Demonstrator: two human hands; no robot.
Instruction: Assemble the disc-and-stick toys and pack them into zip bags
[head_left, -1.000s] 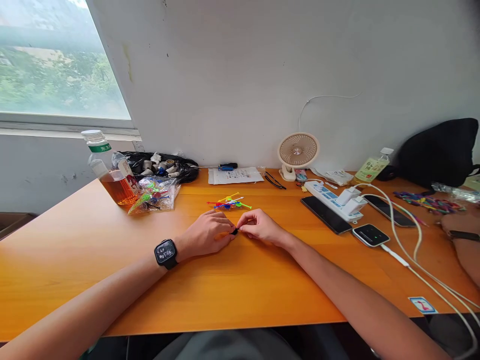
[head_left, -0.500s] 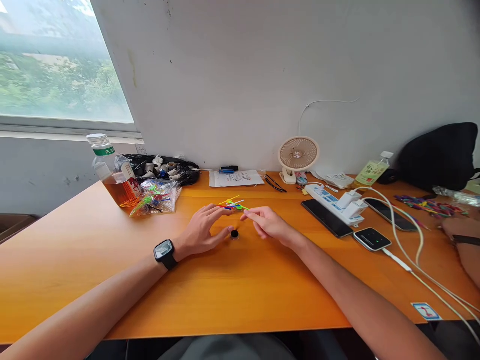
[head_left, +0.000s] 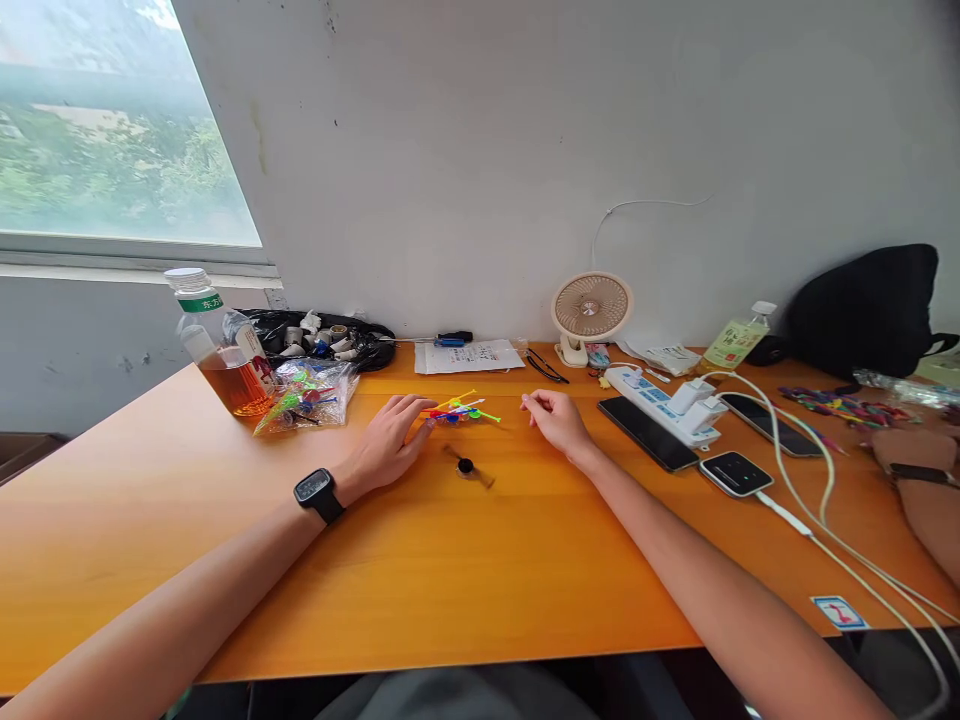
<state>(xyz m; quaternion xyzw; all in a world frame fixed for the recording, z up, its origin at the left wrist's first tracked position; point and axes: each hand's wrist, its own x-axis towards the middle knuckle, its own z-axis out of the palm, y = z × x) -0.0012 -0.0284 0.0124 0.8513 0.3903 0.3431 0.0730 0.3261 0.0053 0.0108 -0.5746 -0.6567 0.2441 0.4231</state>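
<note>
My left hand [head_left: 391, 440] rests on the table, fingers stretched out and thumb apart. Its fingertips are at the left edge of a small pile of coloured plastic pieces [head_left: 463, 410] in yellow, red, blue, white and green; whether they touch is hard to tell. My right hand [head_left: 559, 422] is to the right of the pile, fingers curled in with thumb and forefinger close together, and nothing shows in them. Between the hands and nearer me sits a small round black-topped thing [head_left: 465, 467] with thin, blurred arms, seemingly spinning.
At left stand a tea bottle [head_left: 236, 375], a clear bag of plastic pieces [head_left: 311, 395] and a black bag [head_left: 375, 345]. Behind are a screwdriver [head_left: 454, 339] and a small fan [head_left: 592, 308]. To the right lie a phone [head_left: 646, 432], power strip [head_left: 660, 400] and cables. Another person's arm [head_left: 919, 490] shows.
Both hands have drawn apart from the round black-topped thing, the left going left and the right going right. Its blurred arms now show more clearly. The coloured pile is less covered.
</note>
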